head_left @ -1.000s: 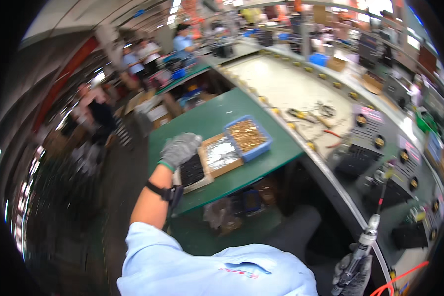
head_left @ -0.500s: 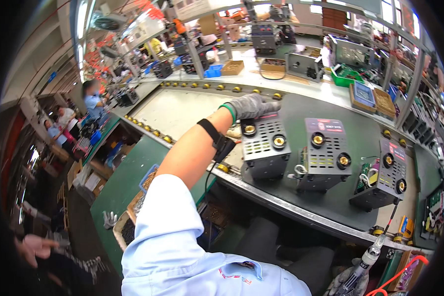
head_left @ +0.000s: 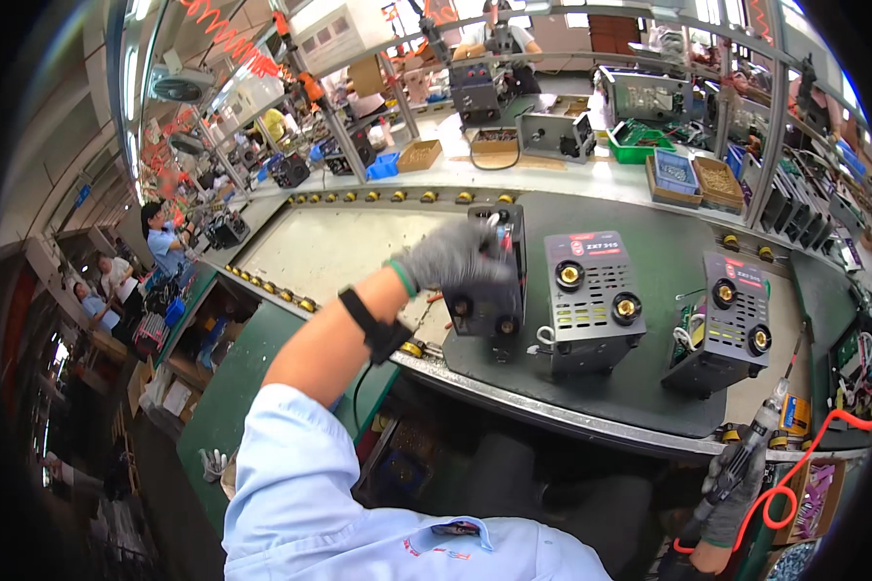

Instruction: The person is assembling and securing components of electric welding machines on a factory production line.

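My left hand (head_left: 460, 257), in a grey glove, is closed on the leftmost welding machine (head_left: 499, 308); its fingertips are partly blurred. That dark metal box stands turned, with one narrow side facing the right. A second welding machine (head_left: 591, 290) stands beside it, its slotted front and two brass sockets towards me. Farther right is a third welding machine (head_left: 736, 315), with wires and a green board showing at its open side. My right hand (head_left: 731, 499), also gloved, grips a power screwdriver (head_left: 746, 455) at the lower right, its long bit pointing up.
A dark mat (head_left: 649, 218) lies under the machines on the roller-edged line. A red air hose (head_left: 794, 474) loops beside my right hand. Behind stand a green bin (head_left: 639, 141), a blue tray (head_left: 675, 172) and a metal upright (head_left: 771, 136). Other people work at the far left.
The leftmost welding machine has turned under my left hand, so its front no longer faces me. My right hand has risen with the screwdriver. The whole view has shifted slightly.
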`<state>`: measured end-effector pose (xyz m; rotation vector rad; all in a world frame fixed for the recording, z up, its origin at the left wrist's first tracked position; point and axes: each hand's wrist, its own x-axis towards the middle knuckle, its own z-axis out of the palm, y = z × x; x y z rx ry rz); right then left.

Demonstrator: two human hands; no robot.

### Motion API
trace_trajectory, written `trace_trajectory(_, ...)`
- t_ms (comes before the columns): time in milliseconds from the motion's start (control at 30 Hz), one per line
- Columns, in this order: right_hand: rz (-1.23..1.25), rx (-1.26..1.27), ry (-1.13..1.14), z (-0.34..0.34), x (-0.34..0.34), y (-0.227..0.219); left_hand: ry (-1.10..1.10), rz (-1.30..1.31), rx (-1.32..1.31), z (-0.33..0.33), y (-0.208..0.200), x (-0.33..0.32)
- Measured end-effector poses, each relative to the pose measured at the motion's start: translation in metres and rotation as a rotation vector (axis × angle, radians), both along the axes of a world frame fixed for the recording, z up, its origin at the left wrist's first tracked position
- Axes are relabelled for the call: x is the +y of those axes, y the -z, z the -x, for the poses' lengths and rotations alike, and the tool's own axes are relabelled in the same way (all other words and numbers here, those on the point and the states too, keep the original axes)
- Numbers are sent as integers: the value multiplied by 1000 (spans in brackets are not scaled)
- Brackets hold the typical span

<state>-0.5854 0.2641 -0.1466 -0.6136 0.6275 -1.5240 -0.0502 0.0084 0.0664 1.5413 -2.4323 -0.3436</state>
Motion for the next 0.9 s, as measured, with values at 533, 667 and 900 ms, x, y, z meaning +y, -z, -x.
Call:
trace_trajectory(533, -120, -70, 142, -16, -24, 28, 84, -503, -29, 142, -30, -56)
trace_trajectory(667, -160, -19, 214, -17, -27, 29, 59, -412, -19, 149, -46, -52)
trace_trajectory(900, -169, -91, 146, -18, -16, 9, 36, 68, -188, 163, -45, -29)
